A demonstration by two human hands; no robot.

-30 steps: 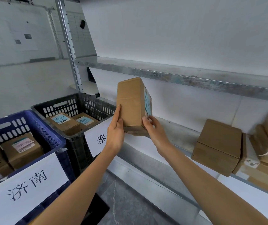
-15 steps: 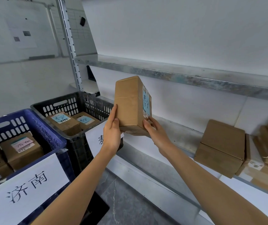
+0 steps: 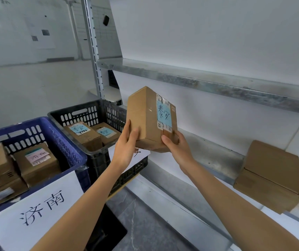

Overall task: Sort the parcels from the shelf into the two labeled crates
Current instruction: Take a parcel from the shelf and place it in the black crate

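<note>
I hold a brown cardboard parcel (image 3: 146,115) upright in front of the shelf, its blue label with handwritten characters turned toward me. My left hand (image 3: 126,147) grips its lower left side and my right hand (image 3: 176,148) grips its lower right corner. The black crate (image 3: 83,113) sits just left of the parcel and contains two parcels with blue labels. The blue crate (image 3: 36,131) at the near left carries a white sign and holds several parcels, one with a pink label.
A metal shelf (image 3: 213,151) runs to the right behind the parcel, with brown boxes (image 3: 271,171) stacked at its right end. An upper shelf (image 3: 199,80) hangs above. A metal upright (image 3: 92,48) stands behind the black crate. Grey floor lies below.
The parcel has been turned in both hands, so its blue label now faces me. It stays at about the same height beside the black crate.
</note>
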